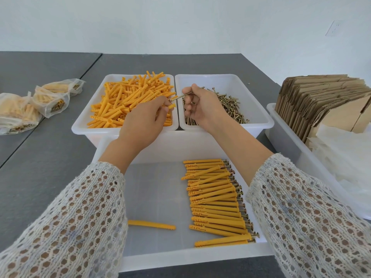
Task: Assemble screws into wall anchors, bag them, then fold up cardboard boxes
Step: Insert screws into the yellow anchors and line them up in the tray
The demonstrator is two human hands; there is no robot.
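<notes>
Left hand pinches an anchor, open end facing right, above the seam between the bins; right hand grips a screw lying just above it, nearly parallel, not yet inserted.

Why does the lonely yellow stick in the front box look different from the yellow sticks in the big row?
The lone anchor shows no screw head; the row of anchors has screw heads poking out on the right. The lone one lies apart on the left; the row lies packed side by side. Both are yellow and lie in the front tray.
</notes>
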